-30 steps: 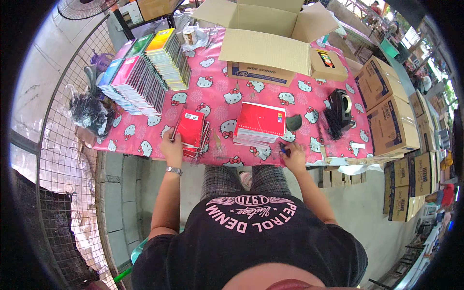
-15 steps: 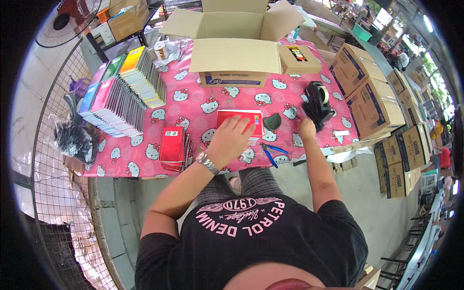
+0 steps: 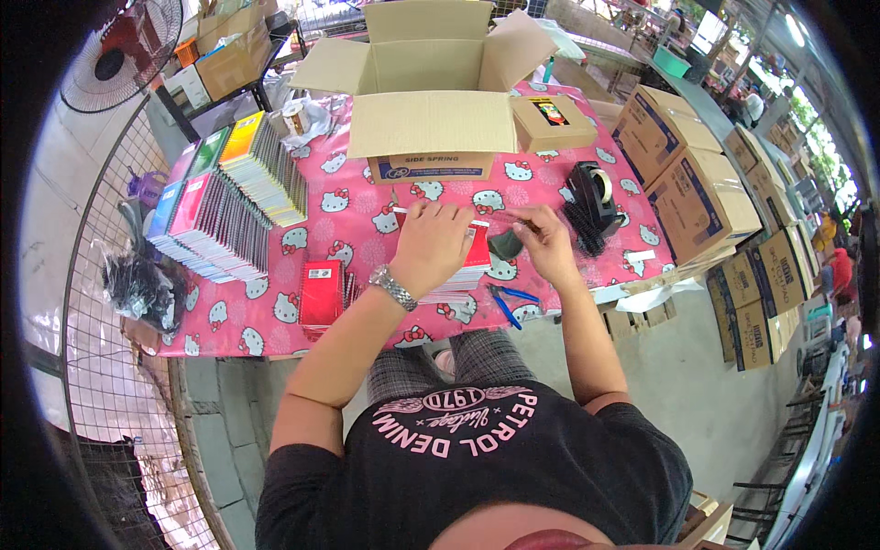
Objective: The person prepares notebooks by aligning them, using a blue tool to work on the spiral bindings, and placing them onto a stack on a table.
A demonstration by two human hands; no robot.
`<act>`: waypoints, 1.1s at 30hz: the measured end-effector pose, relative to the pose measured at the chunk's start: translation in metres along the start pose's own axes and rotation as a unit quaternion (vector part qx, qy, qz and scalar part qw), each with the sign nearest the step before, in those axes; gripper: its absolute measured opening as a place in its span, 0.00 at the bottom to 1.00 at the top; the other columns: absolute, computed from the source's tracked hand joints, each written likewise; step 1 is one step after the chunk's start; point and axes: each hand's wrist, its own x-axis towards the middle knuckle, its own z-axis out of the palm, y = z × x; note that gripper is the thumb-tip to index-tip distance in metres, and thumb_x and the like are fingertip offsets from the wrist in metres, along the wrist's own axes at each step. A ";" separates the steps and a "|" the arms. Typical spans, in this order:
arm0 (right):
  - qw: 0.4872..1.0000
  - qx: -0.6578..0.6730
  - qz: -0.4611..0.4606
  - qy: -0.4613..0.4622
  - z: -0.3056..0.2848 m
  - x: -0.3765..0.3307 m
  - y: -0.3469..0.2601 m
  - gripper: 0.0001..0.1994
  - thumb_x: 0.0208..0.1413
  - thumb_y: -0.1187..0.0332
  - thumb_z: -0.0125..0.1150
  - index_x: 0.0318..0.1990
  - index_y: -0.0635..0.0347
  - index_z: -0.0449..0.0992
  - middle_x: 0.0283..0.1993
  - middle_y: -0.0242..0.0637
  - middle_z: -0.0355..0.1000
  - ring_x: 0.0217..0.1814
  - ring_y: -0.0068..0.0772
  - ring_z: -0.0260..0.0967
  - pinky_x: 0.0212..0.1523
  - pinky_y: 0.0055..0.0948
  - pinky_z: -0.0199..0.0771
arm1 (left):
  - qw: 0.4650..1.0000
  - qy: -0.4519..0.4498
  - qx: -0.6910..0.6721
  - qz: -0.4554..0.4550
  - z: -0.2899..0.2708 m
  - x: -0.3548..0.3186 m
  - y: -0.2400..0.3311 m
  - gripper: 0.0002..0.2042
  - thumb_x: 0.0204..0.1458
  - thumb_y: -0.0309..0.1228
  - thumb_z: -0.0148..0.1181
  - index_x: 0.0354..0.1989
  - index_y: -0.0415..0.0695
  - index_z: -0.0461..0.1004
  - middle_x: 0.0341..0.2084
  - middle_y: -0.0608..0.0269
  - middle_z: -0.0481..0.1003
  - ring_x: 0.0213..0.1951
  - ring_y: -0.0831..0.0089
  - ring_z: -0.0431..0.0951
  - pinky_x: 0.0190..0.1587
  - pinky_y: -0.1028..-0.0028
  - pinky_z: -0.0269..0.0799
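Observation:
A red notebook [image 3: 476, 246] with white pages lies in front of me at the table's near edge. My left hand [image 3: 431, 240], wearing a metal watch, covers most of it, fingers bent over its far edge. Just right of the notebook, my right hand [image 3: 546, 240] is closed in a pinch on something thin, too faint to make out. A dark green curved piece [image 3: 505, 245] lies partly beneath the right hand. Blue-handled pliers [image 3: 509, 304] rest close to the table edge. Beside a black tape dispenser [image 3: 594, 197] is a heap of black spiral coils [image 3: 581, 226].
A small stack of red notebooks [image 3: 321, 291] sits left of my left arm. Tall stacks of colored spiral notebooks [image 3: 225, 225] fill the table's left side. An open carton [image 3: 431, 124] stands at the back, a smaller brown box [image 3: 555, 136] beside it. Large cartons [image 3: 701, 188] stand at right.
My right hand has moved left from the black coils to the notebook's right side. My left hand has slid toward the notebook's far edge, and the notebook's position has shifted slightly.

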 end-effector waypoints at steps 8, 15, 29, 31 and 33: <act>0.994 -0.048 -0.100 0.005 0.005 0.001 -0.014 0.17 0.47 0.80 0.61 0.46 0.55 0.81 0.42 0.39 0.73 0.46 0.40 0.71 0.50 0.34 0.70 | 0.990 0.125 0.035 -0.048 0.024 0.005 0.014 0.18 0.47 0.47 0.64 0.30 0.44 0.73 0.28 0.58 0.74 0.40 0.60 0.74 0.60 0.54 0.58; 0.996 0.001 -0.087 0.016 0.012 -0.005 -0.024 0.17 0.45 0.80 0.64 0.45 0.55 0.81 0.40 0.37 0.72 0.46 0.40 0.70 0.49 0.34 0.70 | 0.994 0.103 0.004 -0.028 0.028 0.006 0.012 0.14 0.45 0.42 0.65 0.28 0.44 0.73 0.26 0.59 0.73 0.38 0.60 0.73 0.55 0.57 0.62; 0.993 -0.022 -0.102 -0.047 0.002 -0.001 -0.025 0.16 0.48 0.80 0.63 0.45 0.55 0.80 0.39 0.40 0.72 0.44 0.42 0.70 0.46 0.35 0.71 | 0.997 0.074 0.008 -0.005 0.020 0.003 0.007 0.16 0.51 0.47 0.62 0.31 0.46 0.72 0.28 0.61 0.73 0.38 0.62 0.72 0.52 0.59 0.63; 0.983 -0.096 -0.148 -0.043 -0.002 -0.001 -0.029 0.15 0.49 0.80 0.61 0.45 0.56 0.80 0.38 0.40 0.71 0.43 0.42 0.70 0.44 0.34 0.71 | 0.998 0.069 0.014 -0.002 0.020 0.003 0.007 0.15 0.51 0.46 0.62 0.31 0.46 0.72 0.28 0.61 0.73 0.38 0.62 0.73 0.52 0.59 0.63; 0.951 -0.204 -0.230 -0.036 -0.008 -0.002 -0.042 0.15 0.50 0.80 0.59 0.46 0.57 0.80 0.37 0.40 0.71 0.41 0.42 0.70 0.41 0.34 0.72 | 0.998 0.063 0.015 -0.003 0.019 0.003 0.007 0.15 0.50 0.46 0.63 0.32 0.46 0.72 0.29 0.62 0.73 0.39 0.62 0.73 0.51 0.60 0.63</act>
